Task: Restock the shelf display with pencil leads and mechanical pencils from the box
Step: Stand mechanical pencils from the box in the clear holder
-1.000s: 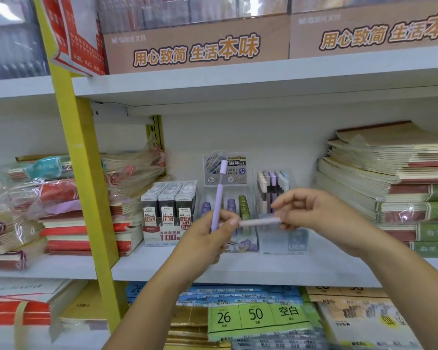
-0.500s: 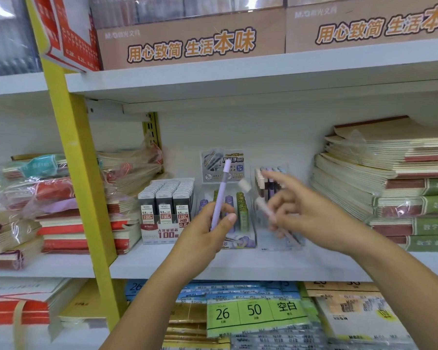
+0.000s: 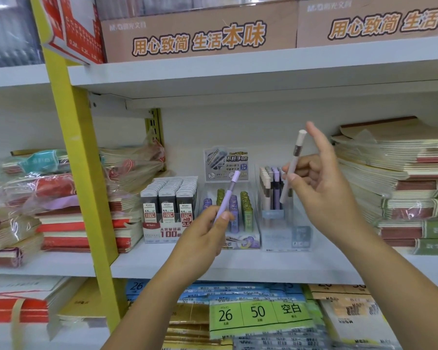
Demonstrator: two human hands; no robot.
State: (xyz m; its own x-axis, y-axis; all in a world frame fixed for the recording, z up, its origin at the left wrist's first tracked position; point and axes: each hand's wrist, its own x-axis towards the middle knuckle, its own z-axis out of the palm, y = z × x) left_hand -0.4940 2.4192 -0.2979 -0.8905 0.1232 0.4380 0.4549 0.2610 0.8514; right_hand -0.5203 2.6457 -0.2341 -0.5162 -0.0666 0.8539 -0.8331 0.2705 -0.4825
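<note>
My left hand grips a purple mechanical pencil, tip end down and cap up, in front of the lead display. My right hand pinches a white mechanical pencil between thumb and fingers, with the index finger sticking up; the pencil stands nearly upright above the clear pencil holder. That holder carries several white and purple pencils. Left of it stand a tray of purple and green lead tubes and a box of black lead cases.
Stacks of notebooks fill the shelf to the right, and wrapped notebooks the left. A yellow upright divides the shelving. The upper shelf hangs close above. Paper packs lie on the shelf below.
My right hand has lifted and turned the white pencil from lying flat to nearly upright, moving right over the clear holder. My left hand has kept the purple pencil in place.
</note>
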